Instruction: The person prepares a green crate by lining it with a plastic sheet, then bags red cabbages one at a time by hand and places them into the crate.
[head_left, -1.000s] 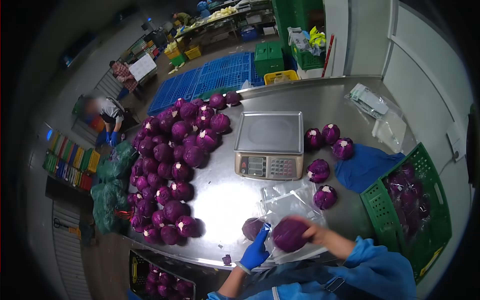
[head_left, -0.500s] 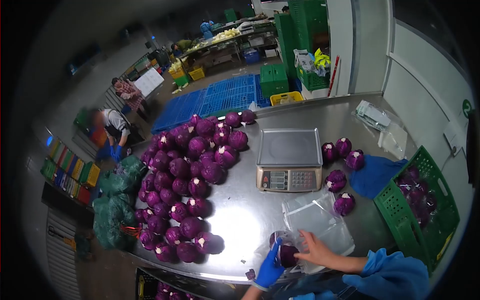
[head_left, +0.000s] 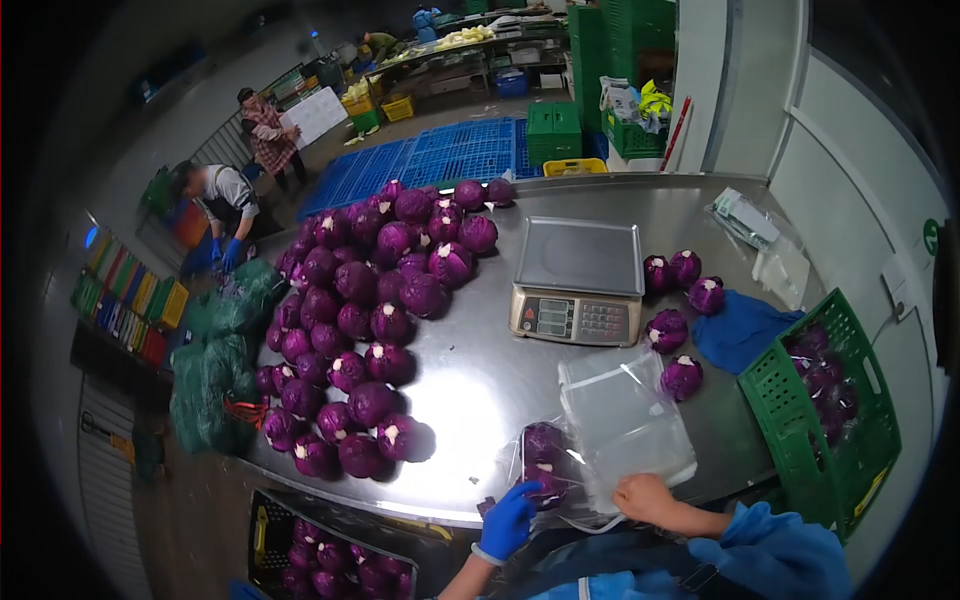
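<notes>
Two purple cabbages (head_left: pixel 543 445) lie in a clear plastic bag near the table's front edge. My left hand (head_left: pixel 508 522), in a blue glove, is closed on the lower edge of that bag, beside the nearer cabbage. My bare right hand (head_left: pixel 645 498) is curled into a fist at the front end of a stack of flat clear bags (head_left: pixel 630 425); what its fingers hold, if anything, is hidden. Behind the bags stands a scale (head_left: pixel 578 275) with a bare metal plate. Several loose cabbages (head_left: pixel 682 378) sit right of it.
A big heap of purple cabbages (head_left: pixel 355 282) covers the table's left part, beside green net sacks (head_left: pixel 212 395). On the right are a blue cloth (head_left: pixel 745 330) and a green crate (head_left: pixel 785 420) of bagged cabbages. Another crate (head_left: pixel 262 545) stands below. Two people stand at the back left.
The bagged cabbages now lie flatter on the table. My left hand has moved down and left to the bag's edge. My right hand has left the cabbage and curled up. The view has shifted.
</notes>
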